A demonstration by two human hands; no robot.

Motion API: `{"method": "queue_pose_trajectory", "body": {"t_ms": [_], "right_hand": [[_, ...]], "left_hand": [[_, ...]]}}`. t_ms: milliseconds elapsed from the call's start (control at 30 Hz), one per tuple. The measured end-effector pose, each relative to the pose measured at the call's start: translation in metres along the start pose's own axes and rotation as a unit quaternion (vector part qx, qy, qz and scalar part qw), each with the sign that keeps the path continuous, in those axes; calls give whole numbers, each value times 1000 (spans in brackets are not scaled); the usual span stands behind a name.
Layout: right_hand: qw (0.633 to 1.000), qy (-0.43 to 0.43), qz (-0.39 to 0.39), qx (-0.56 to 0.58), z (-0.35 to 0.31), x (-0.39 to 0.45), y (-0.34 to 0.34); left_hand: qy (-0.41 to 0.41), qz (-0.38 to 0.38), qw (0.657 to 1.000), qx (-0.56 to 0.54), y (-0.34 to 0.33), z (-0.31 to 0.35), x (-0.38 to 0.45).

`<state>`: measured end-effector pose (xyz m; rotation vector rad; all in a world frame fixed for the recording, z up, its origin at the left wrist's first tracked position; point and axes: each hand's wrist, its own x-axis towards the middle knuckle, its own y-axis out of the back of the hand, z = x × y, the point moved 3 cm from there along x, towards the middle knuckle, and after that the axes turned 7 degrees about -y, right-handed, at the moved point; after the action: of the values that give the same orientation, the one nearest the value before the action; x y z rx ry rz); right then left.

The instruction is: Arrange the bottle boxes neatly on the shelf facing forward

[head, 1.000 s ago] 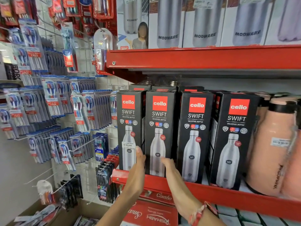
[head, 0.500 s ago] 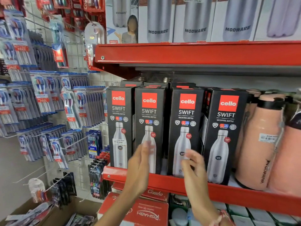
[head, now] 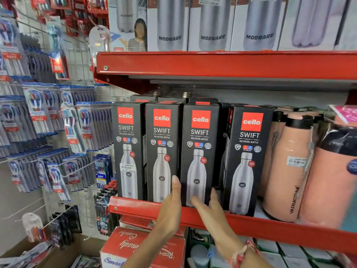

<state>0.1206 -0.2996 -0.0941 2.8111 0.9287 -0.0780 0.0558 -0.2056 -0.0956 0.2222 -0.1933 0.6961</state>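
Note:
Several black Cello Swift bottle boxes stand upright in a front row on the red shelf (head: 135, 206), labels forward, with more boxes behind. The third box (head: 200, 136) from the left stands between my hands. My left hand (head: 171, 206) is flat against its lower left edge, fingers straight. My right hand (head: 207, 207) touches its lower right front with fingers spread. Neither hand closes around it. The first box (head: 127, 144) and second box (head: 162, 146) stand close together to the left. The fourth box (head: 247, 151) sits apart to the right, turned slightly.
Peach flasks (head: 287, 167) crowd the shelf's right end. White Modware boxes (head: 212, 24) fill the shelf above. Toothbrush packs (head: 46, 117) hang on wall hooks to the left. Red cartons (head: 143, 246) sit below the shelf.
Both hands have moved right, from the second box to the third, and now press against its lower sides. The view has shifted slightly.

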Motion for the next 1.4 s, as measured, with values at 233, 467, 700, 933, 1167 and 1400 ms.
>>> {"method": "queue_pose_trajectory", "body": {"t_ms": [233, 467, 700, 933, 1167, 1400], "right_hand": [[1000, 9, 4, -25, 2, -5, 4], [989, 115, 89, -35, 0, -9, 26], [937, 142, 317, -37, 2, -5, 86], [989, 30, 145, -9, 25, 11, 96], [995, 35, 92, -10, 27, 1, 85], [995, 51, 81, 7, 15, -10, 86]], "left_hand": [[-21, -10, 1000, 1, 3, 0, -9], [-199, 108, 954, 195, 10, 35, -13], [-135, -87, 985, 68, -65, 30, -7], [-59, -79, 995, 8, -96, 17, -8], [-83, -37, 995, 33, -79, 12, -18], [-108, -67, 989, 72, -75, 28, -26]]}}
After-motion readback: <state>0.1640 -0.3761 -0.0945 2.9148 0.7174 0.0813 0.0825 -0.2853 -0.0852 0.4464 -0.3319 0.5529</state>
